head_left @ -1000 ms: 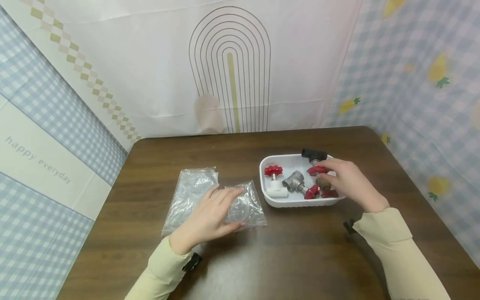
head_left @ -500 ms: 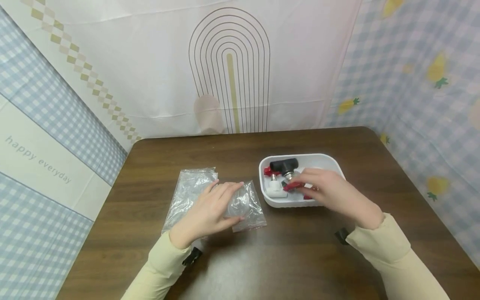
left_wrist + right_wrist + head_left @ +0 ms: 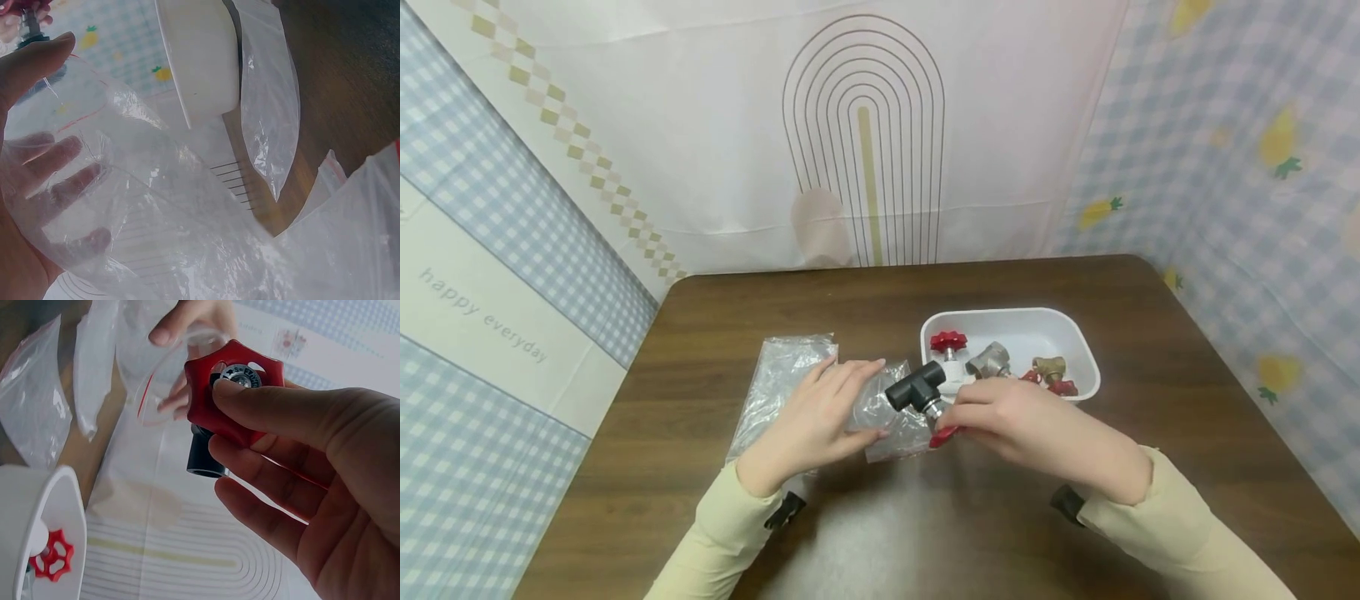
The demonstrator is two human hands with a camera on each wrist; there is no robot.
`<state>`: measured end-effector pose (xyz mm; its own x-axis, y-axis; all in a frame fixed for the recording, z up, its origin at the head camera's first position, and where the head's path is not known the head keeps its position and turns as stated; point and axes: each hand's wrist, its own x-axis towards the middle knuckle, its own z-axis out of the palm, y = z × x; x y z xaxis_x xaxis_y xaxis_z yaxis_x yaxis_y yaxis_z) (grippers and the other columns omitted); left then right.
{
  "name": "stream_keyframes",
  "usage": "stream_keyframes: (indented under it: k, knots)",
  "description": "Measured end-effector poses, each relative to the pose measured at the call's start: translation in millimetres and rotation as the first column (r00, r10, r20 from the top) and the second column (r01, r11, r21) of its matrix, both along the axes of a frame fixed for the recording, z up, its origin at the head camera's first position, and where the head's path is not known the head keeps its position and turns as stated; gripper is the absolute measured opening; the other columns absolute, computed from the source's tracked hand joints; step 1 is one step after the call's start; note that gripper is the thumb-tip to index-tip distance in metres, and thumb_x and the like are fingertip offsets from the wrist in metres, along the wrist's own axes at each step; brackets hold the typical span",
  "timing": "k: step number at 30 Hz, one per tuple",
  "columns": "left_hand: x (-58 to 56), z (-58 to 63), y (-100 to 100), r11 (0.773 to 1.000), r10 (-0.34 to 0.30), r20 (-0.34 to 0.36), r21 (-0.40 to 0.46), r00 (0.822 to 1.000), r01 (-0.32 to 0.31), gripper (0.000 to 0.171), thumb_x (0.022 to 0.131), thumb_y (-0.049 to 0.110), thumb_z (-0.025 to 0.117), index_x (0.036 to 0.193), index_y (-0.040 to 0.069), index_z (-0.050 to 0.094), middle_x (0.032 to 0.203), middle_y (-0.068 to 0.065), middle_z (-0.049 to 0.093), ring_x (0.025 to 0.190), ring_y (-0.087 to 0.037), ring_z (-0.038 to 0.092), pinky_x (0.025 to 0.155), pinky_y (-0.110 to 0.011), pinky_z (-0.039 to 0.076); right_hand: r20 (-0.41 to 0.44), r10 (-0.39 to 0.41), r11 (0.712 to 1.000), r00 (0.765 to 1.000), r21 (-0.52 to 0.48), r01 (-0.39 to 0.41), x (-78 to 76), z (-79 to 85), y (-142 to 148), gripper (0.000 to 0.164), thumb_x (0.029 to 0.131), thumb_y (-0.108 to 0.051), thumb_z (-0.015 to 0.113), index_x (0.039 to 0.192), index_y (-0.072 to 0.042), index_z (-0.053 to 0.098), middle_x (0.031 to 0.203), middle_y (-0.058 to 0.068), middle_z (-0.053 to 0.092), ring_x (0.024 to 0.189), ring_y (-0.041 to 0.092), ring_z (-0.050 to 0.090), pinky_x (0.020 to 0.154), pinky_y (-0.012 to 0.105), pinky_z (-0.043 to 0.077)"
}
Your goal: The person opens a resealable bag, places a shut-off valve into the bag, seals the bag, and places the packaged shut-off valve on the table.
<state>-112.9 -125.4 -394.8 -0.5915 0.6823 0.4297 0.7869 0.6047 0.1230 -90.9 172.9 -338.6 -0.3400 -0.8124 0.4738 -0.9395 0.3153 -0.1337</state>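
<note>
My right hand [image 3: 1022, 417] pinches the red handwheel [image 3: 203, 409] of a valve with a black T-shaped body [image 3: 916, 387]. The thumb lies across the wheel's centre. The valve hangs tilted at the mouth of a clear zip bag [image 3: 906, 437], near my left hand [image 3: 816, 425]. That hand holds the bag with its mouth spread; in the left wrist view its fingers [image 3: 59, 153] show through the film, and its thumb stands apart from them. Three other valves lie in the white tray [image 3: 1037, 329]: a white one [image 3: 948, 343], partly hidden, a grey metal one [image 3: 988, 360] and a brass one [image 3: 1049, 367].
More clear bags [image 3: 775, 383] lie flat on the brown table [image 3: 775, 300], left of and partly under my left hand. The tray's raised wall stands just right of the held bag. Patterned cloth [image 3: 722, 150] hangs behind the table and on both sides.
My right hand has lifted the black valve out of the tray's far right part and carried it left and towards me, to the bag. The left hand has stayed almost still.
</note>
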Motion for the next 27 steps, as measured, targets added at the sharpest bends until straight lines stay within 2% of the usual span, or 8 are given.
stream_keyframes:
  k: [6,11,16,21,27]
  knots:
    - [1.1,2.2,1.0,1.0,-0.013,0.013,-0.007,1.0,0.013,0.085,0.082,0.046,0.08,0.148,0.006,0.044,0.137,-0.009,0.058,0.127,-0.023,0.054,0.116,-0.054,0.03,-0.004,0.027,0.999,1.0,0.031,-0.027,5.0,0.1,-8.2,0.033,0.076,-0.003,0.085,0.103,-0.019,0.073,0.095,-0.009,0.067,0.085,0.009,0.064,0.08,0.025,0.055]
    - [1.0,4.3,3.8,0.994,-0.109,0.017,-0.011,0.994,0.109,0.089,0.08,0.045,0.082,0.149,0.005,0.041,0.142,-0.008,0.055,0.13,-0.023,0.052,0.116,-0.054,0.03,0.04,0.063,0.994,0.997,0.085,-0.066,5.2,1.1,-12.9,0.033,0.076,0.0,0.084,0.098,-0.022,0.073,0.091,-0.012,0.065,0.084,0.006,0.061,0.078,0.021,0.053]
    - [1.3,1.9,7.9,0.983,-0.183,0.026,-0.008,0.983,0.183,0.095,0.076,0.053,0.083,0.148,0.006,0.043,0.14,-0.008,0.056,0.13,-0.023,0.053,0.115,-0.053,0.032,0.089,0.064,0.986,0.994,0.147,-0.077,5.0,2.6,-16.5,0.031,0.078,0.001,0.082,0.094,-0.023,0.072,0.089,-0.012,0.064,0.083,0.006,0.06,0.076,0.021,0.053]
    - [1.9,1.3,11.7,0.981,-0.194,0.047,-0.006,0.98,0.195,0.096,0.076,0.055,0.082,0.149,0.006,0.043,0.139,-0.007,0.056,0.129,-0.022,0.053,0.115,-0.051,0.033,0.097,0.042,0.978,0.994,0.197,-0.061,4.5,3.6,-18.9,0.028,0.08,0.0,0.082,0.093,-0.023,0.072,0.089,-0.012,0.063,0.083,0.007,0.058,0.074,0.022,0.053]
    - [1.5,0.9,15.8,0.975,-0.222,0.037,-0.025,0.974,0.223,0.095,0.08,0.058,0.078,0.149,0.005,0.041,0.14,-0.007,0.055,0.129,-0.021,0.054,0.117,-0.046,0.032,0.112,0.052,0.973,0.992,0.219,-0.075,1.3,5.5,-21.0,0.025,0.082,-0.004,0.082,0.093,-0.023,0.072,0.088,-0.012,0.062,0.083,0.005,0.059,0.075,0.02,0.053]
